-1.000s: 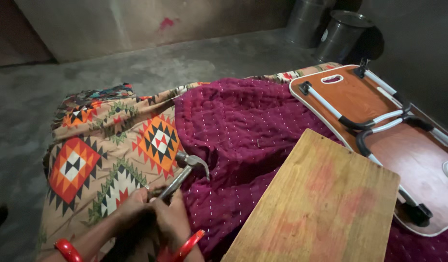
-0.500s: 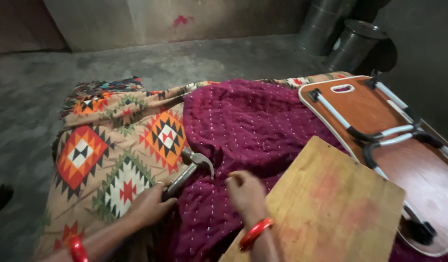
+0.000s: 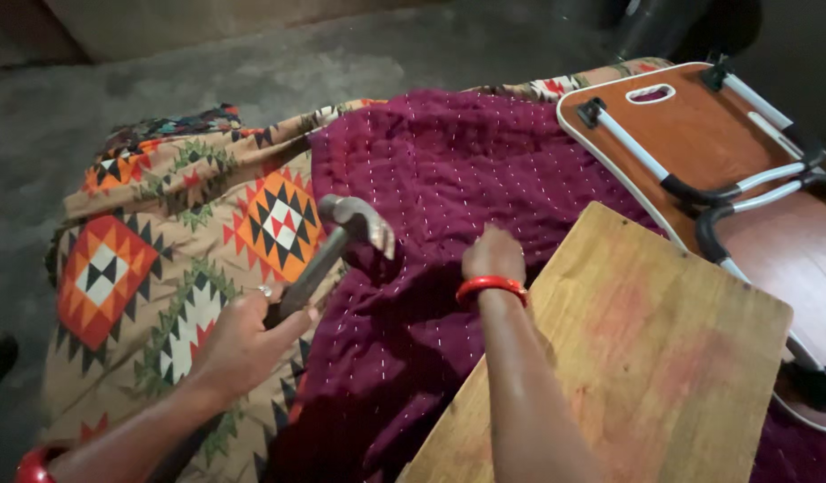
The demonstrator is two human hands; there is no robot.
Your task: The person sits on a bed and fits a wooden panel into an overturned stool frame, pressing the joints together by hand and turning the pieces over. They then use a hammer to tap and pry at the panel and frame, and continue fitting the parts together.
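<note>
Steel hammer (image 3: pixel 341 243) clenched in your left hand (image 3: pixel 243 344), head raised, tilted right. Your right hand (image 3: pixel 493 255) presses maroon quilt (image 3: pixel 449 179) beside board (image 3: pixel 627 358); grip unclear.

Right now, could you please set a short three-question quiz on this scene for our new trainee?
1. True or false: the left hand grips a grey metal claw hammer.
2. What does the right hand rest on: A the maroon stitched quilt, B the bare wooden board, C the upturned brown folding table?
3. What colour is the bangle on the right wrist?

Key: 1 true; 2 A; 3 red.
</note>
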